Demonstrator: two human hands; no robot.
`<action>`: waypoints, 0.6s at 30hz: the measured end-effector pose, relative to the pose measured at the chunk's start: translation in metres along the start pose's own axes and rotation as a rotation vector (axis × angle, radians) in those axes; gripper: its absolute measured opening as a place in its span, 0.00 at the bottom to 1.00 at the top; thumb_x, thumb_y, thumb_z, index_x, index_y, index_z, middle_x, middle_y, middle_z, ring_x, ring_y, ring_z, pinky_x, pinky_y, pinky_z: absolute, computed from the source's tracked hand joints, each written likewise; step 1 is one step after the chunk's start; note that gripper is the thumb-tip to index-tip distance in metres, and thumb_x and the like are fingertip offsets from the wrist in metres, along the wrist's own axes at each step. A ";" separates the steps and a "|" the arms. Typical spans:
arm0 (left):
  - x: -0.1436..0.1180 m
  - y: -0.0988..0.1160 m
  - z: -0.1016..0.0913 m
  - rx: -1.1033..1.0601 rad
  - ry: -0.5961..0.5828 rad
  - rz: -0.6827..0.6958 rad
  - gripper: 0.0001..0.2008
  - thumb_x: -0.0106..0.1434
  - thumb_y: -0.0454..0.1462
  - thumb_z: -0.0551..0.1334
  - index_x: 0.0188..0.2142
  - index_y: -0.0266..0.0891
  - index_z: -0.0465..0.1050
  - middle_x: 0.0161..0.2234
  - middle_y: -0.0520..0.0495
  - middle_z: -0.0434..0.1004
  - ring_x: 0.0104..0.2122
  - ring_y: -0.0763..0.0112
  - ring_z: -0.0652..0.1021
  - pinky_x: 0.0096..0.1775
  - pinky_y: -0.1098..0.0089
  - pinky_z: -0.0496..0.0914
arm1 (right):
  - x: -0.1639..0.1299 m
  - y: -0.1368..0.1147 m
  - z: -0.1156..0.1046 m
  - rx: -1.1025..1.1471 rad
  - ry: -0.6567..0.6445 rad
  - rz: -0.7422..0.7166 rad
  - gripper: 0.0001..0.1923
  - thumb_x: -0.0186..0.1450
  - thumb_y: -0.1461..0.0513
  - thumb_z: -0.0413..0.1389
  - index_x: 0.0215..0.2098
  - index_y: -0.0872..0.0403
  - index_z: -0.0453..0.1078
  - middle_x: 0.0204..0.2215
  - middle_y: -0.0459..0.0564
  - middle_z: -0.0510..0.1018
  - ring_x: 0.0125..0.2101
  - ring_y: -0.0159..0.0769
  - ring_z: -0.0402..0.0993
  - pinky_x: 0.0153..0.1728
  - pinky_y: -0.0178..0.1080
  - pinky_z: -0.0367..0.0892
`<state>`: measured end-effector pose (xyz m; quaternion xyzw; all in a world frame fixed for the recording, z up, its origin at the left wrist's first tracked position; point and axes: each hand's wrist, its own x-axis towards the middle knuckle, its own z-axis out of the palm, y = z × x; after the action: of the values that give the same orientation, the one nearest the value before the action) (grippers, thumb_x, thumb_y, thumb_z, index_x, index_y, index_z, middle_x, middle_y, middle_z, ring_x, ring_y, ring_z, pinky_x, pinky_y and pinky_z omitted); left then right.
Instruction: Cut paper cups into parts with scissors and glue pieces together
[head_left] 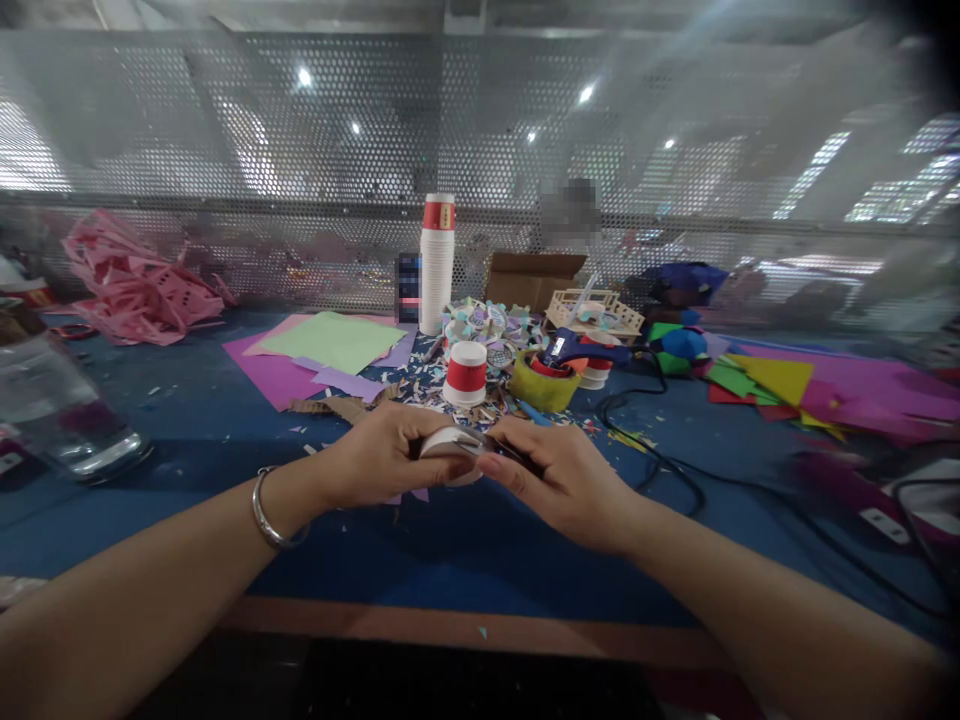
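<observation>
My left hand (375, 455), with a silver bangle at the wrist, is closed around a white paper cup (441, 442) low over the table's front part. From the right, my right hand (574, 480) grips scissors (471, 440) whose metal blades meet the cup; their handles are mostly hidden by the fingers. Just beyond my hands a red and white paper cup (466, 375) stands upside down among paper scraps. A roll of yellow tape (546, 385) lies to its right, with a dark blue glue gun (581, 350) resting across it.
Behind stands a tall stack of paper cups (436, 270). Coloured paper sheets (330, 340) lie left, more coloured sheets (772, 380) right. Pink paper strips (135, 280) and a glass of water (71, 410) are at far left. A black cable (690, 470) crosses the right side.
</observation>
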<state>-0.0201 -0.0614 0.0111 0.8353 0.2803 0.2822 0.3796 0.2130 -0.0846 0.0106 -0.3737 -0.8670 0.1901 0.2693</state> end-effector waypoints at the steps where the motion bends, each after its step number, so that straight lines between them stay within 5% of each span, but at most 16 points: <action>1: 0.000 0.000 0.000 -0.002 -0.003 0.006 0.14 0.65 0.42 0.65 0.27 0.36 0.71 0.22 0.55 0.66 0.24 0.78 0.66 0.26 0.76 0.61 | 0.000 0.000 0.000 -0.003 0.001 -0.007 0.22 0.74 0.48 0.48 0.34 0.56 0.70 0.25 0.46 0.70 0.25 0.31 0.64 0.26 0.38 0.54; 18: -0.001 0.001 0.001 -0.037 -0.028 0.005 0.13 0.67 0.41 0.63 0.29 0.36 0.72 0.24 0.53 0.71 0.25 0.78 0.68 0.26 0.76 0.62 | -0.001 -0.002 -0.001 -0.029 0.061 -0.086 0.18 0.73 0.53 0.52 0.28 0.54 0.64 0.20 0.40 0.61 0.20 0.26 0.57 0.23 0.34 0.51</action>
<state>-0.0194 -0.0635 0.0112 0.8327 0.2677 0.2768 0.3979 0.2132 -0.0863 0.0118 -0.3457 -0.8763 0.1543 0.2980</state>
